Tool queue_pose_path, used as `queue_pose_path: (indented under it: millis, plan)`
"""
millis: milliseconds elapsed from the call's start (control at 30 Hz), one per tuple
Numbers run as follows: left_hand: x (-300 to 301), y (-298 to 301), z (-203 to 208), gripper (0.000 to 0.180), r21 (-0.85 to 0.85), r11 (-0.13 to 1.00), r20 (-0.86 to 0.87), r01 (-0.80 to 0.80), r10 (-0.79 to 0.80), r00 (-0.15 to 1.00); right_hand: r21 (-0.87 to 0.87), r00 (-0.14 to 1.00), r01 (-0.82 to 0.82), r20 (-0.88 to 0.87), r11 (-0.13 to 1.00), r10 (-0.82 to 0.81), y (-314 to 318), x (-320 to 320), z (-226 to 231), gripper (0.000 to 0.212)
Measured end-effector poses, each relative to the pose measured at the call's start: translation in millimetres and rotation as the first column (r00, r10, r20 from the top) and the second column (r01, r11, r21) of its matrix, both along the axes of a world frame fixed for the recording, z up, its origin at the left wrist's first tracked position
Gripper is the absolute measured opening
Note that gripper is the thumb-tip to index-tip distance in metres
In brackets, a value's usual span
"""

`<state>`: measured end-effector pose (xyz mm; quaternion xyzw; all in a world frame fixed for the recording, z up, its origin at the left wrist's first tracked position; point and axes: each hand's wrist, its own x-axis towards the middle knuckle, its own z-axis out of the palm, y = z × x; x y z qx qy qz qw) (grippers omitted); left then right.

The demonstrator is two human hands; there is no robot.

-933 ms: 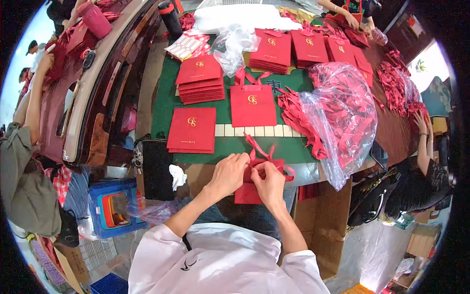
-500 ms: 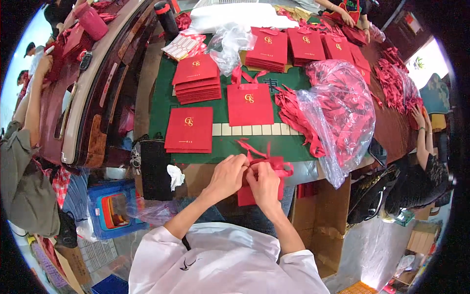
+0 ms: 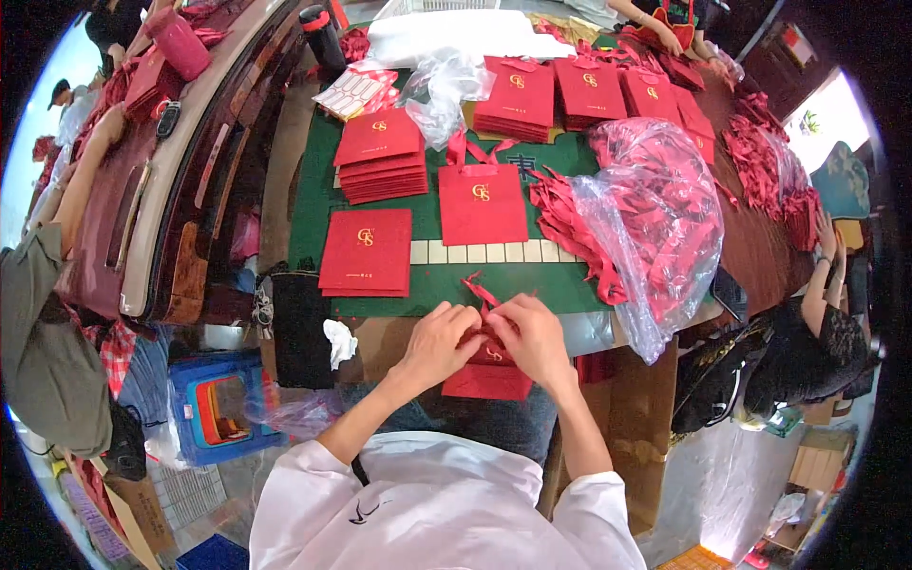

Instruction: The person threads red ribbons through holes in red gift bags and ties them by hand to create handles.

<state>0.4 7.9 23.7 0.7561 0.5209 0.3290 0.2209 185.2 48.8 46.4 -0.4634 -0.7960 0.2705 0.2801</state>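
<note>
A red paper gift bag is at the table's near edge, right in front of my body. My left hand is closed at its upper left, fingers bent in around the red ribbon at the bag's top. From the other side my right hand pinches the ribbon too, its fingertips close to the left ones. Fingers cover most of the ribbon and the bag's opening. Just beyond, a finished-looking red bag with a ribbon handle lies flat on the green mat.
Flat red bags lie to the left, below a taller stack. On the right, a clear plastic bag spills red ribbons. A crumpled tissue is near the front edge. Co-workers' arms are at both sides.
My right hand has moved right and a little up, turning over the bag's top. The ribbon loop seen at the bag's right side no longer shows. My left hand barely moved.
</note>
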Motion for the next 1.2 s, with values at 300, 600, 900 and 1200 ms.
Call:
queue_pose_path:
  millis: [300, 600, 900, 1200]
  plan:
    - [4, -4, -3, 0.015, 0.218, 0.974, -0.008, 0.067, -0.067, 0.998, -0.588, 0.928, -0.365, -0.168, 0.722, 0.332, 51, 15, -5, 0.016]
    - [1, 7, 0, 0.017, 0.092, 0.995, 0.112, 0.027, -0.037, 0.993, -0.523, 0.97, -0.198, -0.226, 0.829, 0.089, 38, 0, -22, 0.017]
    - [0, 6, -13, 0.017, -0.131, 0.991, 0.189, 0.008, 0.017, 0.982, -0.445, 0.966, -0.053, -0.251, 0.894, -0.067, 53, 4, -41, 0.022]
    - [1, 19, -10, 0.014, -0.186, 0.962, 0.253, -0.201, 0.245, 0.936, -0.163, 0.962, 0.274, 0.058, 0.948, -0.268, 56, 42, -19, 0.03]
